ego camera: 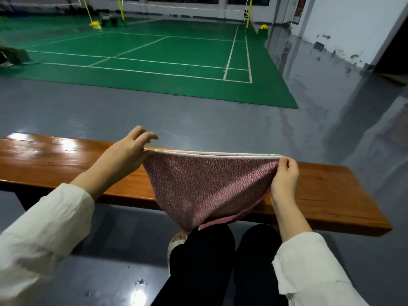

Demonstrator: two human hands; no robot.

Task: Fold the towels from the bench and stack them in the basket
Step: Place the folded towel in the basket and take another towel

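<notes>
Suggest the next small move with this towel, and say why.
Probably lay the towel flat on the bench and fold it once more. The left hand and right hand each pinch a top corner, and the towel hangs doubled in the air, sagging over the bench's near edge.

Glossy grey floor (198, 120) with light glare, green court mat (154, 69) with white lines, yellow posts (248, 16) at far end, scuffed white wall (344, 25) on right.

I find no word, label, brand or number I can read; the red poster (300, 6) on the far wall is too blurred to make out
</notes>
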